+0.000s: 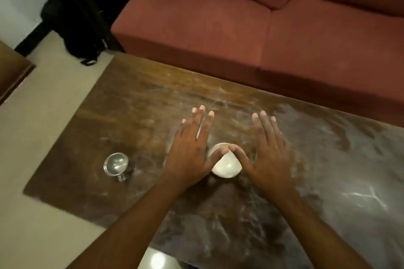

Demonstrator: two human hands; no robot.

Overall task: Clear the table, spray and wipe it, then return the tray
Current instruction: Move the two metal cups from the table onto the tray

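A small white bowl stands on the dusty brown wooden table, near the middle. My left hand and my right hand hover flat above the table on either side of the bowl, fingers stretched forward and apart. Their thumbs meet over the bowl's rim. Neither hand holds anything. A clear glass mug with a handle stands on the table to the left of my left hand, apart from it. No tray, spray bottle or cloth is in view.
A rust-red sofa with cushions runs along the table's far edge. A black bag sits on the pale floor at the back left. Part of a wooden piece of furniture shows at the left edge.
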